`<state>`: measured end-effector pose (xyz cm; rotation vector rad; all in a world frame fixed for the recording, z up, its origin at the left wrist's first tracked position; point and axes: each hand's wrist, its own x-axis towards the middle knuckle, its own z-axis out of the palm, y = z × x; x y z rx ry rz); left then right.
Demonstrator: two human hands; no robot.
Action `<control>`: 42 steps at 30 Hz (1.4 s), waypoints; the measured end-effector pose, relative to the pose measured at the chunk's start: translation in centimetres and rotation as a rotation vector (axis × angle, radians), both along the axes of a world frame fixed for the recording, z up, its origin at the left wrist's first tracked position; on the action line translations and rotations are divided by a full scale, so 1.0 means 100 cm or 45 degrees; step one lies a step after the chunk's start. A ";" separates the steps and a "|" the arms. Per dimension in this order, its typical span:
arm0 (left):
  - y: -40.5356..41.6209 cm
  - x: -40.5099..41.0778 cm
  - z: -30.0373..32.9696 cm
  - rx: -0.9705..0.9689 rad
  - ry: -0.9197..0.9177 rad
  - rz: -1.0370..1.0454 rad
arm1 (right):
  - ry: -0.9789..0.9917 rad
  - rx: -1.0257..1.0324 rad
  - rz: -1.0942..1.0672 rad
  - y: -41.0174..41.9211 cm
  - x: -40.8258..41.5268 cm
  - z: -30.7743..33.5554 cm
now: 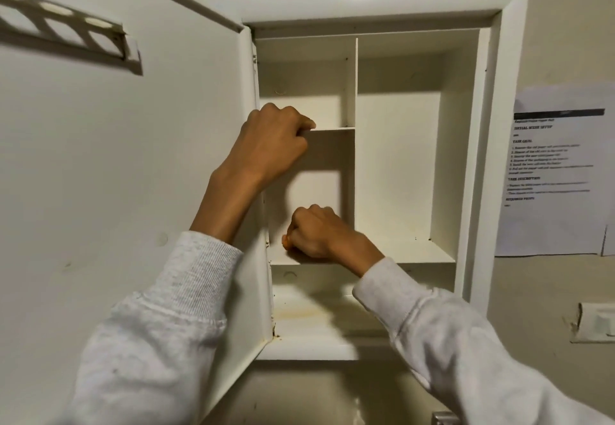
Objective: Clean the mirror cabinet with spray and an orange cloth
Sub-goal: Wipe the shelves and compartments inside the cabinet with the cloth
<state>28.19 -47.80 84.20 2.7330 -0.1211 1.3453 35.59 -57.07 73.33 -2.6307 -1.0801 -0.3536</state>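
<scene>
If our right hand, balled tight on the orange cloth, rubs hard, the shelf under our left hand's gripping fingers may pop loose.

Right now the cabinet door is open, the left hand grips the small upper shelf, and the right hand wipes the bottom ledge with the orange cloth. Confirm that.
Not quite: in the head view the right hand presses the orange cloth on the middle shelf, not the bottom ledge. The rest holds.

1 cabinet, 2 hands, 1 paper
</scene>
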 end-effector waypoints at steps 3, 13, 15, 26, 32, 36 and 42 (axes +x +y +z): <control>0.000 -0.001 -0.001 0.014 0.007 0.011 | 0.072 -0.209 0.021 -0.006 -0.007 0.048; 0.002 0.005 -0.004 0.015 -0.020 0.049 | -0.591 -0.098 0.277 -0.008 -0.005 0.000; 0.003 0.007 -0.006 0.045 -0.047 0.059 | -0.327 -0.057 0.359 -0.006 -0.002 -0.021; 0.008 0.003 -0.015 0.114 -0.041 0.043 | -0.193 -0.305 -0.031 -0.022 -0.015 -0.004; 0.007 0.007 -0.014 0.157 0.003 0.085 | 0.229 -0.281 0.022 -0.034 -0.042 0.050; 0.008 0.006 -0.013 0.167 0.007 0.101 | -0.283 -0.041 -0.007 -0.015 -0.024 0.034; 0.009 0.008 -0.014 0.129 0.013 0.111 | -0.046 -0.038 0.353 0.003 -0.010 -0.031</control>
